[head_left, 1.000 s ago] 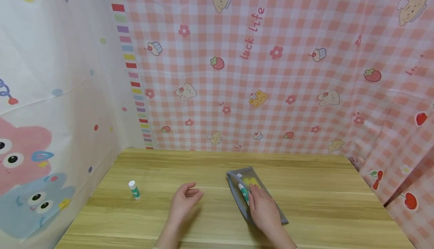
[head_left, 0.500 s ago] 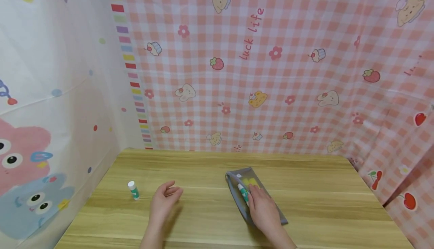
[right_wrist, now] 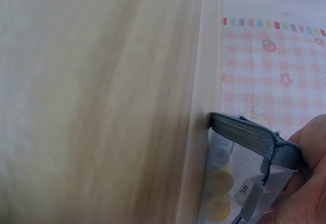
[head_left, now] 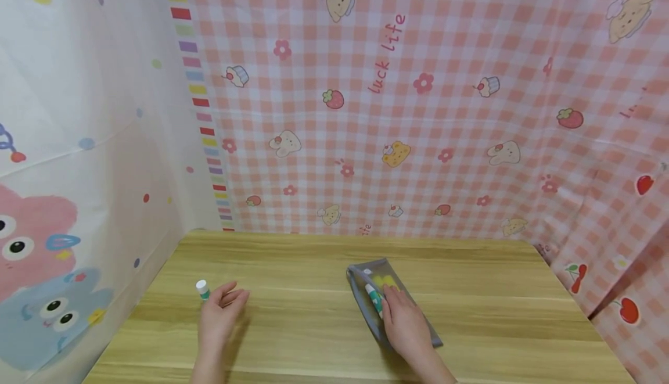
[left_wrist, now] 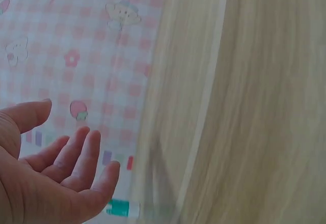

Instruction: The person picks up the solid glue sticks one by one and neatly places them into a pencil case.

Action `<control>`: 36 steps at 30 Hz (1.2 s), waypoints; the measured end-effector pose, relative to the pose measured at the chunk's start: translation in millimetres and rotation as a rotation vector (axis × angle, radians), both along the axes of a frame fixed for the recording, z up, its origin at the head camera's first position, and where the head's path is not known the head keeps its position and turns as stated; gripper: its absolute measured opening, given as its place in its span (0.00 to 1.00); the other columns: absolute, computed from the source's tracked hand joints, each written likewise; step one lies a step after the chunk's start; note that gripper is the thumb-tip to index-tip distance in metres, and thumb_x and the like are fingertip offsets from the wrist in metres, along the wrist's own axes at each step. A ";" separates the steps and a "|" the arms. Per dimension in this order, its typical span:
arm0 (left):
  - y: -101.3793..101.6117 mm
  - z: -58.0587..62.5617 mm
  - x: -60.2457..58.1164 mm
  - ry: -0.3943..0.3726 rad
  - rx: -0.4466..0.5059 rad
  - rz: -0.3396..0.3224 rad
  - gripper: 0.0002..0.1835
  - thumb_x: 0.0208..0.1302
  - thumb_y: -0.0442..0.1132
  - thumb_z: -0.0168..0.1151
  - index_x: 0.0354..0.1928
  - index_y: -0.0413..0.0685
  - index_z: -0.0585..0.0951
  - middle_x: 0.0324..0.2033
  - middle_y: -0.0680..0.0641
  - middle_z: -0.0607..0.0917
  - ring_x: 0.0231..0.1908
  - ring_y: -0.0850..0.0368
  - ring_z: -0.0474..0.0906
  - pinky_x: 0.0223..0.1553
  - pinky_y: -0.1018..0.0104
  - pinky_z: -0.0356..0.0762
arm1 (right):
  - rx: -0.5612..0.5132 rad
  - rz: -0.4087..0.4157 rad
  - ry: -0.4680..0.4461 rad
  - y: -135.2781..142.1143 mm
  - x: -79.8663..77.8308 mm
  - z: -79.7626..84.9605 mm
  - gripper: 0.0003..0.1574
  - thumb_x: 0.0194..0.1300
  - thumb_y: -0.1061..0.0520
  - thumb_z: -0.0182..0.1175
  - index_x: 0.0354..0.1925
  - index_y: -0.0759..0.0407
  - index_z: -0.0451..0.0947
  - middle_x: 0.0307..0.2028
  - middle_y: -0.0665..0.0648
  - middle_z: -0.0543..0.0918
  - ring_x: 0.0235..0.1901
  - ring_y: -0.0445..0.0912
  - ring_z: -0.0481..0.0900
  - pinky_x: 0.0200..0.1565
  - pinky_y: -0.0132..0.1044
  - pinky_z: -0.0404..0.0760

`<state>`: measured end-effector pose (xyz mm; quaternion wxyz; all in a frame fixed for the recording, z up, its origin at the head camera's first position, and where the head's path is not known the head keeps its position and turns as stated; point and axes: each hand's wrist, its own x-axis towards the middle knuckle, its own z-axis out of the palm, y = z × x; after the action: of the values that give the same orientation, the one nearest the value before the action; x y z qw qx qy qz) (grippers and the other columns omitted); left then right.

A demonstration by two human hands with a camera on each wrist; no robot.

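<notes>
A glue stick (head_left: 202, 290) with a white cap and green label stands upright on the table's left side. Just to its right is my left hand (head_left: 219, 314), held above the table with loosely bent fingers and nothing between them. The hand hides the stick's lower part in the head view. The left wrist view shows the green label (left_wrist: 118, 207) beyond the little finger. My right hand (head_left: 407, 320) grips a grey mesh pouch (head_left: 362, 302) near its bound edge. A second glue stick (head_left: 374, 301) and yellow round pieces (head_left: 384, 281) show at the pouch, beside the right fingers.
The wooden table (head_left: 292, 349) runs back to a pink checked curtain (head_left: 308, 111). A white printed curtain (head_left: 115, 157) borders the left side. In the right wrist view, a tag marked 38 (right_wrist: 244, 189) sits at the pouch.
My left hand has moved left across the table to beside the standing glue stick, its fingers still loose. The right hand and the pouch have stayed in place.
</notes>
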<state>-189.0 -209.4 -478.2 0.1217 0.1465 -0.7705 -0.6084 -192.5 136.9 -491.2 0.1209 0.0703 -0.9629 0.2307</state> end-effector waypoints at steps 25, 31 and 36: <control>-44.1 -6.1 7.8 -0.019 -0.104 0.324 0.26 0.64 0.41 0.66 0.59 0.32 0.75 0.43 0.42 0.86 0.27 0.83 0.69 0.30 0.86 0.70 | -0.008 -0.003 0.026 -1.3 0.8 -2.2 0.23 0.74 0.56 0.53 0.61 0.66 0.75 0.58 0.70 0.77 0.58 0.67 0.74 0.55 0.69 0.72; -49.3 -11.1 2.4 -0.028 -0.087 0.274 0.32 0.65 0.39 0.64 0.67 0.29 0.67 0.59 0.28 0.75 0.50 0.51 0.78 0.35 0.90 0.67 | -0.010 -0.003 0.013 -1.3 1.0 -1.1 0.23 0.74 0.57 0.53 0.61 0.66 0.74 0.59 0.70 0.77 0.59 0.67 0.73 0.56 0.70 0.71; -51.2 -13.3 -1.7 -0.018 -0.071 0.195 0.38 0.66 0.37 0.63 0.72 0.29 0.59 0.65 0.26 0.68 0.62 0.31 0.67 0.60 0.56 0.73 | -0.007 -0.007 -0.007 -1.2 0.4 -1.9 0.23 0.75 0.56 0.52 0.62 0.66 0.74 0.60 0.70 0.76 0.60 0.67 0.72 0.57 0.69 0.70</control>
<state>-190.7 -260.6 -491.5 0.1788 0.2219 -0.7746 -0.5646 -192.1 135.7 -493.1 0.1184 0.0657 -0.9628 0.2338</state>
